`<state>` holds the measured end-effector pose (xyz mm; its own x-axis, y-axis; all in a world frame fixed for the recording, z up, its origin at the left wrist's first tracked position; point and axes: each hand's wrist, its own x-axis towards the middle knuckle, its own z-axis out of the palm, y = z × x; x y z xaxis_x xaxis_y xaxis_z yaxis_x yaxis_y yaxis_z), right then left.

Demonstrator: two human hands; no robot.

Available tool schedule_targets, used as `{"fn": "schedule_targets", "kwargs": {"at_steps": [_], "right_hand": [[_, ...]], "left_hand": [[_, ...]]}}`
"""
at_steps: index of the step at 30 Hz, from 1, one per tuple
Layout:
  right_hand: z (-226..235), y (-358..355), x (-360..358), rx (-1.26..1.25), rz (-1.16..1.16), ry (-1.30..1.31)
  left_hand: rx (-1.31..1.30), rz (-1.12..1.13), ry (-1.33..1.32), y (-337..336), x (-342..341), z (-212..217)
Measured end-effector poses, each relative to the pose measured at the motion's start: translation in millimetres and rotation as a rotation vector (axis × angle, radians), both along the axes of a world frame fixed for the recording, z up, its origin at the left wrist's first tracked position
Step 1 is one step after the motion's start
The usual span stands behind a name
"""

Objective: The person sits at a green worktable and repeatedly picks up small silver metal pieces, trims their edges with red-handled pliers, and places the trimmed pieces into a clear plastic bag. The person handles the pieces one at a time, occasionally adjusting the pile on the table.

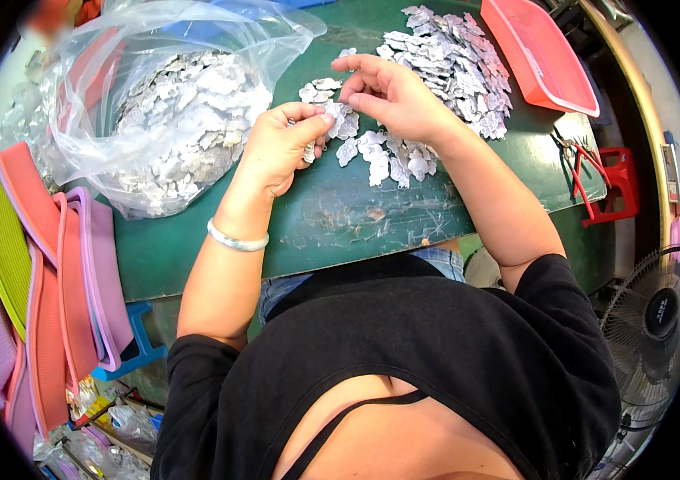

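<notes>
My left hand (280, 144), with a pale bangle (237, 238) on its wrist, is closed in a pinch. A small flat silver piece with a wavy outline (309, 152) shows between its fingers. My right hand (384, 92) hovers just to the right, its fingers bent but apart, with nothing visible in them. Beneath and between the hands lie several loose silver pieces (345, 122) of the same sort. Beyond my right hand spreads a large heap of these pieces (456, 68), and a few (376, 152) lie nearer me below that wrist.
A clear plastic bag (148, 180) full of silver pieces stands at the left on the green table (332, 228). Stacked plastic baskets (52, 240) crowd the left edge. At the right are a pink basket (544, 60), red-handled pliers (578, 168), a red stool (621, 184) and a fan (652, 320).
</notes>
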<state>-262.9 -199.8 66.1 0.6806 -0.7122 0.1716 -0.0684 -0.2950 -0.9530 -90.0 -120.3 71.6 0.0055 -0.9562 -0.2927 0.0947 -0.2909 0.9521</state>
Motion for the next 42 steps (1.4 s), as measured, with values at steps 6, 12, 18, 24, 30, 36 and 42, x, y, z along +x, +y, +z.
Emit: {"fn": "schedule_targets", "kwargs": {"at_steps": [6, 12, 18, 24, 30, 36, 42], "right_hand": [[6.1, 2.6, -1.7, 0.051, 0.052, -0.047], [7.2, 2.8, -3.3, 0.071, 0.091, -0.066], [8.1, 3.8, -2.7, 0.099, 0.076, -0.086], [7.4, 3.4, -2.7, 0.098, 0.076, -0.073], [8.3, 4.0, -2.8, 0.112, 0.064, -0.054], [9.6, 2.6, -3.6, 0.094, 0.06, -0.11], [16.3, 8.3, -5.8, -0.008, 0.068, -0.174]], "left_hand": [[0.031, 0.013, 0.14, 0.8, -1.1, -0.8], [0.034, -0.018, 0.172, 0.3, -1.9, -4.1], [0.022, -0.053, 0.174, 0.2, -2.0, -5.6], [0.024, -0.077, 0.169, 0.6, -2.6, -5.1], [0.023, -0.067, 0.183, 0.8, -3.5, -4.1], [0.044, -0.095, 0.412, -0.4, -0.8, -4.5], [0.159, -0.154, 0.682, -2.2, 5.2, -8.0]]}}
